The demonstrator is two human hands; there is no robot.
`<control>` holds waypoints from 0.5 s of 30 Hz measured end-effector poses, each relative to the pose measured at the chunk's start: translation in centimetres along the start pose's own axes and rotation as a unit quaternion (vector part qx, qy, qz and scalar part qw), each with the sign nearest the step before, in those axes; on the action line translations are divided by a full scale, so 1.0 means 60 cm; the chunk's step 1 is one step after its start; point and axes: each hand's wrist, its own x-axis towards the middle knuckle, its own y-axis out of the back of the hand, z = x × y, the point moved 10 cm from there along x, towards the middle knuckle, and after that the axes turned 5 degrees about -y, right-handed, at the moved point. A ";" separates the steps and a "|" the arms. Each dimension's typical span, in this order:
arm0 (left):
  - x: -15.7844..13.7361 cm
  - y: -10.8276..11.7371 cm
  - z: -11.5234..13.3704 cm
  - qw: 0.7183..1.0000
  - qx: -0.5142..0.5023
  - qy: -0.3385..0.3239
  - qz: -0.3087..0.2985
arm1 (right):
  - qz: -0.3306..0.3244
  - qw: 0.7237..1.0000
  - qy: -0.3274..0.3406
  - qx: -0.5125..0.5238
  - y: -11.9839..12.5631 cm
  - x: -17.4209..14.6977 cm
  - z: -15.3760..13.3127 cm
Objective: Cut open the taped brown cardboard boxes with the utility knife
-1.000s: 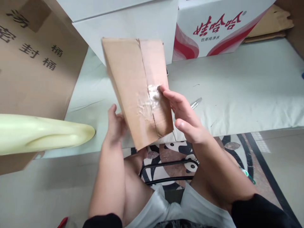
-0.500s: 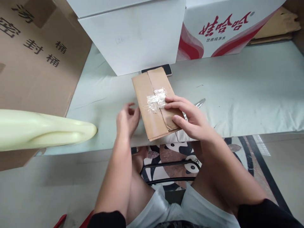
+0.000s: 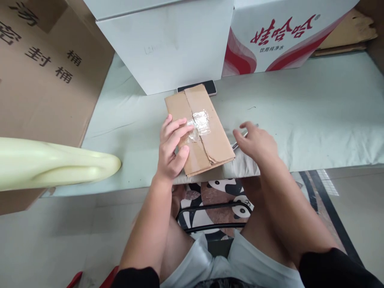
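A flat brown cardboard box [image 3: 214, 140] lies on the cloth-covered table, closed, with clear tape [image 3: 201, 122] across its middle seam. My left hand [image 3: 173, 146] rests on the box's left side, fingers spread and fingertips on the tape. To the right of the box, my right hand [image 3: 259, 142] is over a slim, shiny silver tool [image 3: 238, 145], partly hidden beneath the hand. Its thumb and fingers are bent and apart, and I cannot tell whether they touch the tool.
A phone [image 3: 211, 88] lies behind the box, against a white carton [image 3: 174, 52]. Right of that stands a red-and-white water carton [image 3: 270, 56]. A big brown carton [image 3: 57, 88] and a pale green inflated-looking object [image 3: 66, 164] occupy the left. The table's front edge is close to my knees.
My right hand has let go of the box and moved right, over the silver tool. My left hand has come onto the box's left side. The box has barely moved.
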 end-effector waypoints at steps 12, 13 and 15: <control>-0.002 0.001 -0.003 0.999 -0.033 0.016 0.024 | 0.015 0.947 0.125 0.294 0.000 0.021 -0.007; -0.002 0.001 -0.002 0.999 -0.031 0.013 0.025 | 0.016 0.919 0.152 0.363 0.008 0.019 -0.011; -0.001 0.001 0.002 0.999 -0.031 0.005 0.029 | 0.006 0.860 0.209 0.465 0.022 0.017 -0.015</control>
